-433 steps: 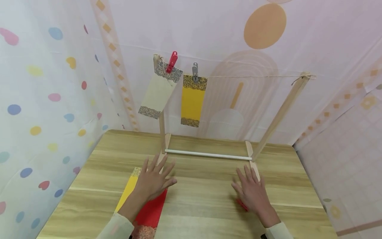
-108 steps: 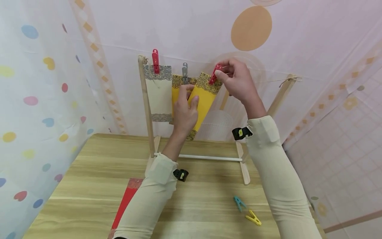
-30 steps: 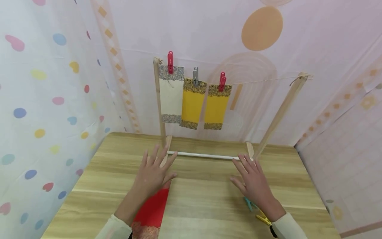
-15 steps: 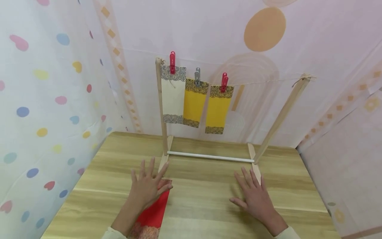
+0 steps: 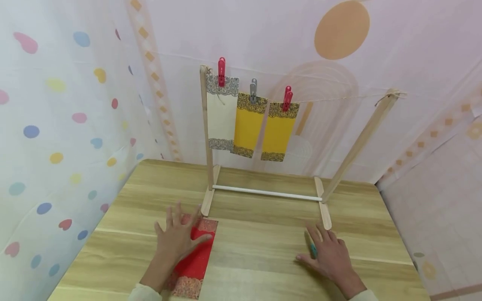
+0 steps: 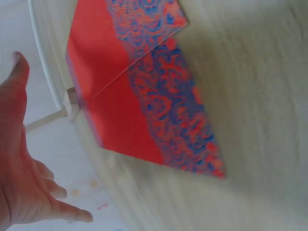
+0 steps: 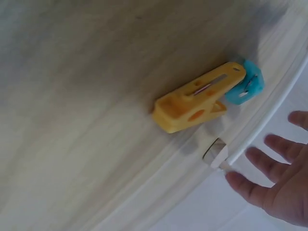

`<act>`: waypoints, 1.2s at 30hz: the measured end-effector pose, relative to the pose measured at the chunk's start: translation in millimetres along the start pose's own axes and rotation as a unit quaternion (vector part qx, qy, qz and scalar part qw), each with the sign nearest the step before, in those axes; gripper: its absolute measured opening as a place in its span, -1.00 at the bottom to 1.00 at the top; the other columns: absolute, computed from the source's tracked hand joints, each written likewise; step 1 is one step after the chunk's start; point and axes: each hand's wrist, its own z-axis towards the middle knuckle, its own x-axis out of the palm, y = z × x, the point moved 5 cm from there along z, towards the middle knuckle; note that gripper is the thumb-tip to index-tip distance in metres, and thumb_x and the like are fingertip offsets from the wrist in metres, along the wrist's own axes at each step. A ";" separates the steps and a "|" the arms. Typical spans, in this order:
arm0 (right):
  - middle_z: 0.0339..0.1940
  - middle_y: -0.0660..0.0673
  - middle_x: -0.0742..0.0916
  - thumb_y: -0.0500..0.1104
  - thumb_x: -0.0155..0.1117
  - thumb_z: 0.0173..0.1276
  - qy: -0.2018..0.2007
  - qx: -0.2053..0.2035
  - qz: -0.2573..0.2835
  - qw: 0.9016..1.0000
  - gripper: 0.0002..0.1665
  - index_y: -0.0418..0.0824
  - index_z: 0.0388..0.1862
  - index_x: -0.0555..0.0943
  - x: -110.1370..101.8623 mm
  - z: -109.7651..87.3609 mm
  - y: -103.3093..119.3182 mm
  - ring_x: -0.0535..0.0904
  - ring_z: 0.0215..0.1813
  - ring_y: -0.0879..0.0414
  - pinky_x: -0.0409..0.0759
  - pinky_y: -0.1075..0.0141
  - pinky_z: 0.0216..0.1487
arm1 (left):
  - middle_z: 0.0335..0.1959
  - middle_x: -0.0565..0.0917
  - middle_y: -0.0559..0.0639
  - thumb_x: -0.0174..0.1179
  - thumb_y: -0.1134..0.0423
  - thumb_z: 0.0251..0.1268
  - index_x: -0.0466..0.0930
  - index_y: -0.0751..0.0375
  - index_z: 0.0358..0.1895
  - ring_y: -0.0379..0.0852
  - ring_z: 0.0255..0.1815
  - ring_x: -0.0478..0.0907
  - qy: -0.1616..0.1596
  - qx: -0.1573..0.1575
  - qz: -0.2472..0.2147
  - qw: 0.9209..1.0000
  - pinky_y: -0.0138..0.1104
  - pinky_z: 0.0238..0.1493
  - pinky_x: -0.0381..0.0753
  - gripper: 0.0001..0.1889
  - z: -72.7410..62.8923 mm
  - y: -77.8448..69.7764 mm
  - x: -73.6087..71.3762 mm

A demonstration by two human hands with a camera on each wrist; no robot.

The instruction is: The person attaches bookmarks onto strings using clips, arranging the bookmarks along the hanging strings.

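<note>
My left hand [image 5: 173,240], fingers spread, hovers over two overlapping red paper cards [image 5: 199,255] with lace-patterned ends. In the left wrist view the red cards [image 6: 110,115] lie apart from the fingers. My right hand [image 5: 333,255] holds nothing and has its fingers loosely extended above a teal clothespin [image 5: 314,251], partly hidden by it. A yellow clothespin [image 7: 197,101] lies against the teal one in the right wrist view. On the string hang a cream card [image 5: 222,117] under a red clothespin [image 5: 221,72], a yellow card [image 5: 250,125] under a grey one, and another yellow card [image 5: 279,136] under a second red clothespin [image 5: 288,99].
A wooden stand holds the string between its left post [image 5: 208,133] and right post [image 5: 359,146]. A white rod [image 5: 267,192] joins its feet low down. Patterned cloth walls enclose the wood-grain table [image 5: 256,259] at the back and sides.
Since several seconds ago, both hands have left the string, where the second yellow card now hangs by its red clothespin. Lately the left hand has shifted left and the right hand towards the clothespins.
</note>
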 end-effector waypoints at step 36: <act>-0.37 -0.02 0.61 -0.20 0.50 0.26 0.076 0.141 0.223 0.962 -0.76 -0.29 -0.24 0.63 12.2 -8.3 -22.2 0.52 -0.35 0.15 0.56 0.22 -0.34 | -0.42 0.41 0.32 0.60 0.07 -0.03 0.39 0.49 -0.22 0.28 -0.34 0.45 0.054 -0.178 -0.124 0.975 0.00 -0.45 0.48 -0.36 -1.6 27.6 22.6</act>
